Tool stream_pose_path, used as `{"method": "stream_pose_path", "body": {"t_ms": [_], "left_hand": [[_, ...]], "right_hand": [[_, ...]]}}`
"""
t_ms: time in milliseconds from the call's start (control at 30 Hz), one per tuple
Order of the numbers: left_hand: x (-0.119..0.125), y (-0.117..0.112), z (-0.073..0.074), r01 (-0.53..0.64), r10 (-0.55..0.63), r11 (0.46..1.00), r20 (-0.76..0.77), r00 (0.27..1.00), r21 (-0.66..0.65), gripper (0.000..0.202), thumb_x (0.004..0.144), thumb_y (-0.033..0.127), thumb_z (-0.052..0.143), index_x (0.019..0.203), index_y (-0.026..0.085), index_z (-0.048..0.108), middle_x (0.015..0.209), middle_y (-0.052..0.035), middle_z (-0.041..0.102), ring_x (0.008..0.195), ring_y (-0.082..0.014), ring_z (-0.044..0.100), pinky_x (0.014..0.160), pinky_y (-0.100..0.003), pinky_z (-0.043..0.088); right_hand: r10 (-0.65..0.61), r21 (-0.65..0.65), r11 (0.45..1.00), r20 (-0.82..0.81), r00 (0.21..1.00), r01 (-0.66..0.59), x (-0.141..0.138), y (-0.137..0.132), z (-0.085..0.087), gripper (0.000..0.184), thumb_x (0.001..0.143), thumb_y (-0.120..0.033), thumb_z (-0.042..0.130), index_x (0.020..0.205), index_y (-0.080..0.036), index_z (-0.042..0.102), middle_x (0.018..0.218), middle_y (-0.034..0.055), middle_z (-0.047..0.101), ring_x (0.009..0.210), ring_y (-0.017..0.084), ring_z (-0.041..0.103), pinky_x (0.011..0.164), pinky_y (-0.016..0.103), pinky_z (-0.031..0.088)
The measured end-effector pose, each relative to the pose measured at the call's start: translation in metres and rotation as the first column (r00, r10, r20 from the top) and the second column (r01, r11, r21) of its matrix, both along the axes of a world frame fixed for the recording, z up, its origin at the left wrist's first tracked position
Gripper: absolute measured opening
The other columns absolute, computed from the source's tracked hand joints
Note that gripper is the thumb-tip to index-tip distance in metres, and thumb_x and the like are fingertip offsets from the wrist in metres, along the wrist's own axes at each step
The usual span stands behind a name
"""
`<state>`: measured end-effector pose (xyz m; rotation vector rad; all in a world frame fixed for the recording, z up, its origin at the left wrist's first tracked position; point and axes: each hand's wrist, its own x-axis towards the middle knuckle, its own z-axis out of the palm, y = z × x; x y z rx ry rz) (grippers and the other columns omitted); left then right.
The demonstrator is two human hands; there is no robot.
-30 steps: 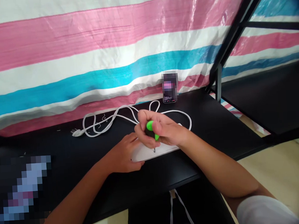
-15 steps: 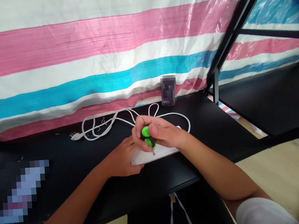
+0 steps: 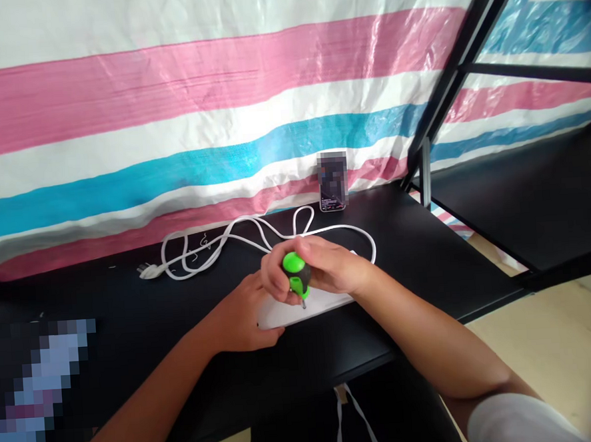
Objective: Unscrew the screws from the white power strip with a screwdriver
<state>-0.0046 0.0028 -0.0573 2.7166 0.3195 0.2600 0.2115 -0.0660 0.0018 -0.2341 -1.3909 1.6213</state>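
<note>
A white power strip (image 3: 311, 305) lies flat on the black table (image 3: 408, 267). My right hand (image 3: 323, 267) is closed round a short green-and-black screwdriver (image 3: 297, 274), its tip pressed down onto the strip's upper face. My left hand (image 3: 246, 314) rests on the strip's left end with fingers curled over it, holding it down. The strip's white cable (image 3: 211, 246) loops away to the left and ends in a plug (image 3: 147, 271).
A phone (image 3: 332, 182) leans upright against the striped pink, white and blue tarp (image 3: 168, 109) behind the table. A black metal frame (image 3: 447, 85) and a second black surface (image 3: 519, 194) stand at the right. A blurred patch covers the table's left front corner.
My right hand has turned on the screwdriver, so more of the green handle now shows. The left hand and the strip have stayed put.
</note>
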Motion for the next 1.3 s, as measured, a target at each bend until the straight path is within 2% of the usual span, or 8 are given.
{"method": "stream_pose_path", "body": {"t_ms": [167, 300, 533, 700, 833, 1033, 1167, 1300], "left_hand": [[0.0003, -0.0021, 0.0033, -0.067, 0.066, 0.998, -0.036, 0.997, -0.020, 0.069, 0.077, 0.038, 0.072, 0.142, 0.026, 0.053, 0.141, -0.0099, 0.058, 0.127, -0.0373, 0.058, 0.108, -0.050, 0.051], [0.0015, -0.0021, 0.0056, -0.034, 0.033, 0.999, -0.035, 0.999, -0.023, 0.063, 0.079, 0.039, 0.071, 0.139, 0.028, 0.056, 0.143, -0.0076, 0.058, 0.129, -0.0356, 0.057, 0.109, -0.049, 0.050], [0.0005, -0.0019, 0.0050, -0.031, 0.031, 1.000, -0.031, 0.999, -0.001, 0.066, 0.079, 0.036, 0.072, 0.141, 0.024, 0.054, 0.149, -0.0095, 0.053, 0.131, -0.0378, 0.055, 0.111, -0.050, 0.048], [0.0010, -0.0028, 0.0036, -0.030, 0.030, 0.999, -0.009, 1.000, -0.020, 0.058, 0.080, 0.036, 0.071, 0.135, 0.024, 0.057, 0.147, -0.0088, 0.054, 0.132, -0.0365, 0.054, 0.111, -0.050, 0.047], [0.0005, -0.0030, 0.0028, -0.036, 0.036, 0.999, -0.015, 0.999, -0.037, 0.050, 0.080, 0.035, 0.071, 0.128, 0.025, 0.062, 0.138, -0.0053, 0.059, 0.128, -0.0335, 0.057, 0.113, -0.050, 0.047], [-0.0001, -0.0024, 0.0027, -0.018, 0.018, 1.000, -0.003, 1.000, 0.010, 0.065, 0.080, 0.034, 0.070, 0.142, 0.025, 0.052, 0.147, -0.0085, 0.052, 0.132, -0.0357, 0.054, 0.111, -0.050, 0.047], [0.0007, -0.0028, 0.0045, -0.027, 0.027, 1.000, -0.032, 0.999, -0.013, 0.063, 0.081, 0.034, 0.069, 0.142, 0.026, 0.053, 0.148, -0.0076, 0.053, 0.133, -0.0359, 0.054, 0.111, -0.050, 0.048], [0.0006, -0.0041, 0.0048, -0.029, 0.029, 0.999, -0.006, 1.000, -0.026, 0.060, 0.079, 0.032, 0.070, 0.138, 0.027, 0.057, 0.147, -0.0055, 0.051, 0.132, -0.0362, 0.054, 0.112, -0.051, 0.047]], "right_hand": [[0.036, -0.033, 0.999, -0.106, 0.994, -0.040, -0.0035, 0.0017, -0.0027, 0.059, 0.098, -0.078, 0.035, 0.096, -0.020, 0.050, 0.057, -0.0082, 0.045, 0.042, 0.008, 0.029, 0.042, 0.022, 0.029], [-0.015, 0.033, 0.999, -0.093, 0.996, 0.018, -0.0017, -0.0001, -0.0042, 0.040, 0.097, -0.059, 0.062, 0.098, -0.021, 0.048, 0.075, -0.0041, 0.058, 0.052, 0.007, 0.044, 0.049, 0.021, 0.035], [0.003, -0.069, 0.998, -0.029, 1.000, -0.005, -0.0036, -0.0013, 0.0000, 0.061, 0.101, -0.074, 0.033, 0.090, -0.017, 0.053, 0.062, -0.0053, 0.049, 0.045, 0.007, 0.034, 0.047, 0.024, 0.029], [0.008, 0.043, 0.999, -0.110, 0.994, -0.004, -0.0023, -0.0029, -0.0018, 0.034, 0.097, -0.048, 0.067, 0.102, -0.022, 0.046, 0.074, -0.0065, 0.055, 0.051, 0.006, 0.041, 0.052, 0.021, 0.033], [-0.002, 0.008, 1.000, -0.007, 1.000, 0.002, 0.0006, -0.0042, 0.0018, 0.040, 0.106, -0.050, 0.048, 0.100, -0.012, 0.061, 0.084, 0.0044, 0.061, 0.066, 0.011, 0.056, 0.060, 0.026, 0.040], [0.032, -0.016, 0.999, -0.146, 0.989, -0.035, -0.0038, -0.0024, 0.0000, 0.042, 0.103, -0.061, 0.047, 0.103, -0.020, 0.051, 0.065, -0.0075, 0.047, 0.048, 0.006, 0.029, 0.051, 0.022, 0.028], [-0.003, 0.013, 1.000, -0.081, 0.997, 0.004, 0.0002, -0.0024, -0.0019, 0.029, 0.103, -0.047, 0.056, 0.102, -0.018, 0.055, 0.079, -0.0017, 0.056, 0.058, 0.008, 0.048, 0.057, 0.024, 0.036], [0.025, -0.035, 0.999, -0.011, 1.000, -0.026, 0.0013, -0.0019, 0.0025, 0.054, 0.107, -0.057, 0.035, 0.092, -0.012, 0.062, 0.073, 0.0016, 0.056, 0.057, 0.010, 0.049, 0.056, 0.027, 0.036]]}}
